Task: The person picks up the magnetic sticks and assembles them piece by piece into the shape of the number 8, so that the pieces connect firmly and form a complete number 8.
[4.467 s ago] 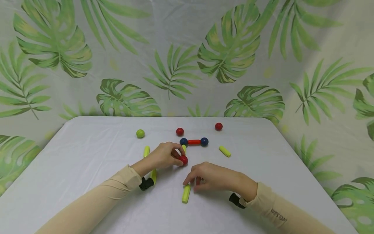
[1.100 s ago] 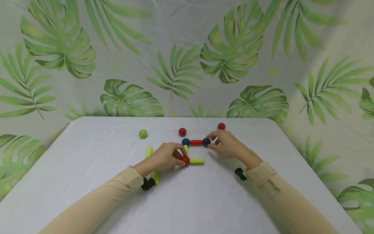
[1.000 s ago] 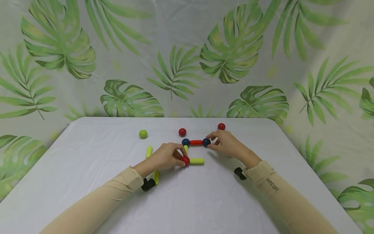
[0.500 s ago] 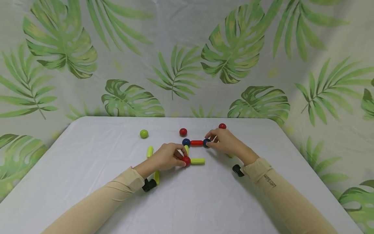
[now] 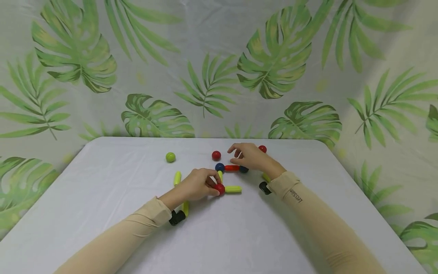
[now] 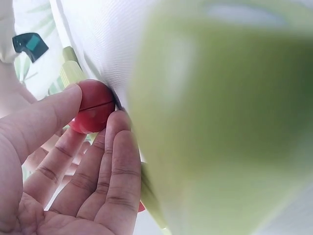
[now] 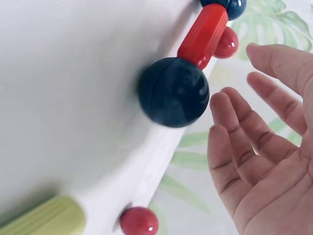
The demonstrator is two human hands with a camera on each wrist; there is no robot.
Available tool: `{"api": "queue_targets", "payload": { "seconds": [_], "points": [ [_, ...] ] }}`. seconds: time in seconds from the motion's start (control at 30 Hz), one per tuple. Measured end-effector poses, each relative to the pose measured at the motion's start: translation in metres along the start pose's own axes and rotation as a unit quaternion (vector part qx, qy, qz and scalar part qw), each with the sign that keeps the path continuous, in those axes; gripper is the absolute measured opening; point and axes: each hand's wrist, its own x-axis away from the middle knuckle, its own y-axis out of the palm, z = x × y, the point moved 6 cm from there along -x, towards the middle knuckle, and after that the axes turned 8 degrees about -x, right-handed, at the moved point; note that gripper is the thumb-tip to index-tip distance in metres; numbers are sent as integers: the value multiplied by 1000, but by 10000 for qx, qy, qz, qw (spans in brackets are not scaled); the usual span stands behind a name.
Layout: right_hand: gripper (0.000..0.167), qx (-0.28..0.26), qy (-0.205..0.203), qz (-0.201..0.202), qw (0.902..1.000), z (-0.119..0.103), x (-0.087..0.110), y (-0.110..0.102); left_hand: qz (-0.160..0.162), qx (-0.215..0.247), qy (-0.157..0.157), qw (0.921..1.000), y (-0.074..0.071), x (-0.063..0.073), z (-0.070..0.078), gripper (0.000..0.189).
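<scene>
- A left hand [image 5: 196,185] pinches a glossy red ball [image 6: 96,106], its dark seam showing, on the near side of the red rod [image 5: 232,168].
- A right hand [image 5: 251,156], fingers apart, hangs near the red rod, whose ends bear navy balls [image 5: 220,167].
- Nearer the person than the red rod, a lime-green stick [image 5: 233,189] touches the pinched ball.

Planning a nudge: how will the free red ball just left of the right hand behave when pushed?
The free red ball would probably roll readily: it's round and nothing visible touches it. Its glossy highlight suggests a smooth, possibly slippery surface. Its clean round outline hints at stiffness; weight can't be judged.
</scene>
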Motion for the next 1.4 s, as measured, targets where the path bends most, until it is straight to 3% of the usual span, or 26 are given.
{"api": "queue_targets", "payload": {
  "seconds": [0.7,0.97,1.23,1.4],
  "points": [
    [42,-414,247,-316,9983,-6,-41,11,30,-6,101,9999,0,-1,-2,20],
    [41,-201,197,-637,9976,-11,-51,14,53,7,105,9999,1,0,-2,20],
    [34,-157,515,-916,9943,-15,-59,14,47,9,30,10000,0,0,-2,20],
    [30,-39,494,-951,9942,-15,-64,15,25,10,79,10000,0,-1,-2,20]
  ]
}}
